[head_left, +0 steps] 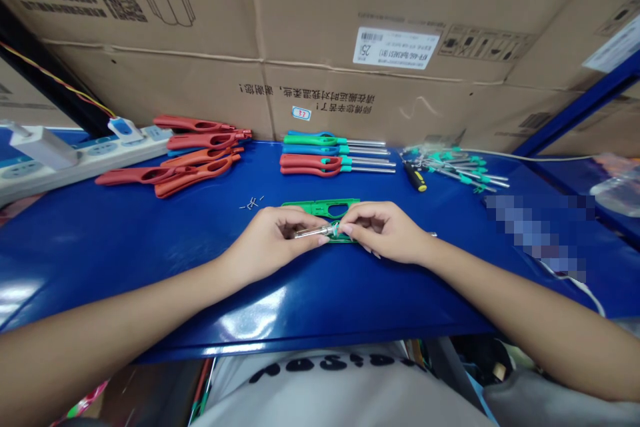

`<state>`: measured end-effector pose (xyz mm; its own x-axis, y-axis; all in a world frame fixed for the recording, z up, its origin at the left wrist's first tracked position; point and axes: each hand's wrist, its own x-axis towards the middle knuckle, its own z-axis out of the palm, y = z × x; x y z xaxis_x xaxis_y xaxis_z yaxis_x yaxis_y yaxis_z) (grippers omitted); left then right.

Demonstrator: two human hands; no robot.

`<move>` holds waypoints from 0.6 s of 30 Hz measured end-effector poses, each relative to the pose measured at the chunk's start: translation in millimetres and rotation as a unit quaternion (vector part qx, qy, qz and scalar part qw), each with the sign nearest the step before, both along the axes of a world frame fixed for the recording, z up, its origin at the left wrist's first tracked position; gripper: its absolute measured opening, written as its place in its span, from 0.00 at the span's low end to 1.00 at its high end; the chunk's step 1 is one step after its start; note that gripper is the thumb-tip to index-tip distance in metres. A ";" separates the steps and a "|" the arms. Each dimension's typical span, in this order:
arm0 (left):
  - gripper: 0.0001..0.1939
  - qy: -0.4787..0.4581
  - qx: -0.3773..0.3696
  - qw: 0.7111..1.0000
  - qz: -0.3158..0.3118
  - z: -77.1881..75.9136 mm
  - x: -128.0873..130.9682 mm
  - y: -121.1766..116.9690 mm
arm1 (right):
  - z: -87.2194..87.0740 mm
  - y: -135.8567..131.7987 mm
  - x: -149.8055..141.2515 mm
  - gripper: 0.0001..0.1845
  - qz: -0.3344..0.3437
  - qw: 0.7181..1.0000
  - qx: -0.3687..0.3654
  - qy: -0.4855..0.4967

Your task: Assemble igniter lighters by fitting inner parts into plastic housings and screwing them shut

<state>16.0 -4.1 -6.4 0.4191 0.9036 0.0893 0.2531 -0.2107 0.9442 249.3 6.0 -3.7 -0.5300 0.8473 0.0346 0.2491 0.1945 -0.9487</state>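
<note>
My left hand [275, 240] is closed around a slim, clear lighter fuel tank [311, 233], thumb along its near side. At the tank's right end, my right hand [387, 230] pinches with thumb and forefinger; a bit of green shows there, but what the fingertips grip is too small to name. Just beyond both hands lies an open green lighter shell half [320, 207], its inside facing up. Partly hidden under the fingers is another green piece [345, 239], with the tip of a metal rod [433, 234] poking out right of my right hand.
Small screws [251, 203] lie left of the shell. Red and orange lighter shells [200, 173] sit by a white power strip [100, 153]. Lighters with metal rods [320, 163] are stacked behind; loose rods [467, 167] and a screwdriver [415, 176] lie right. A cardboard box [310, 67] walls the back.
</note>
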 end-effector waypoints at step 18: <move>0.11 -0.012 0.004 1.000 0.011 0.3 2.4 -0.4 | 2.4 1.5 -1.1 0.18 -0.001 0.999 -0.036 0.012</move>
<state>18.4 -4.5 -6.1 0.3965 0.9119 0.1059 0.2352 -0.2124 0.9484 248.2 7.6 -1.3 -0.5273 0.8496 -0.0140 0.2262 0.1244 -0.9661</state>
